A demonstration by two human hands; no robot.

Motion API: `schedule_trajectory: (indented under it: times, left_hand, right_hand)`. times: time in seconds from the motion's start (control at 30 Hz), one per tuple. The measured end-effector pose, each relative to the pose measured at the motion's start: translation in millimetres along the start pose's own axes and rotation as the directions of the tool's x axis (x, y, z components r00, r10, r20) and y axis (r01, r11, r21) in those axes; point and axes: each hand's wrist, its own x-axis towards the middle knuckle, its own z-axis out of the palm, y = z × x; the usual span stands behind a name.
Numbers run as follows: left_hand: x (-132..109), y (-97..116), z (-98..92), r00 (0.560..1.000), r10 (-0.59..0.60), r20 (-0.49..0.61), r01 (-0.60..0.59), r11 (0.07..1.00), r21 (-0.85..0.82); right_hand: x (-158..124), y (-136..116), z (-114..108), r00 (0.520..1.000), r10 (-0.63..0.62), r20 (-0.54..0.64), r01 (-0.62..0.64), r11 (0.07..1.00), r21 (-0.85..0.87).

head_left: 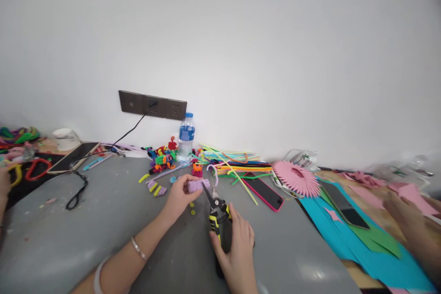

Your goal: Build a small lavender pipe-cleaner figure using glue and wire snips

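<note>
My left hand (179,197) pinches a coiled lilac pipe cleaner (195,186) above the grey table (144,243). In my right hand (237,241) is a pair of black-and-yellow pliers (216,209), gripped by the handles. The jaws point away from me and meet the right end of the coil; whether they bite on it I cannot tell. From that end a loose lilac strand curls upward. Left of my left hand lie small purple and yellow coiled pieces (156,188). Two tiny yellow-green bits (192,212) rest just below the coil.
A water bottle (186,138) stands by the wall among colourful pipe-cleaner figures (161,158). Pipe cleaners (241,165) and a pink-cased phone (265,193) lie behind my right hand. Other people's hands (406,213) appear at both sides, near blue paper (324,225) and red-handled scissors (38,168).
</note>
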Motion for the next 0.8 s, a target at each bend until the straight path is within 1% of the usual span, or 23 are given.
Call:
schedule_trajectory:
  times: [0.2, 0.47, 0.67, 0.8]
  left_hand:
    - [-0.3, -1.0, 0.1, 1.000, 0.009, -0.006, -0.009, 0.999, 0.037]
    - [-0.7, 2.1, 1.7, 1.000, -0.022, -0.012, 0.022, 1.000, -0.008]
    - [-1.2, 0.4, 2.8, 1.000, -0.007, -0.025, 0.007, 1.000, -0.019]
    - [-1.0, -0.5, 0.9, 1.000, -0.003, -0.021, 0.003, 1.000, 0.012]
  right_hand:
    - [-2.4, 4.3, 4.2, 1.000, 0.002, 0.022, -0.002, 1.000, -0.023]
    - [-1.7, 8.0, 6.7, 1.000, -0.024, 0.003, 0.025, 0.999, -0.047]
    - [-1.7, 7.9, 7.7, 0.999, -0.035, -0.019, 0.034, 0.999, -0.036]
    - [-1.2, 4.9, 5.1, 1.000, -0.008, 0.005, 0.008, 1.000, -0.012]
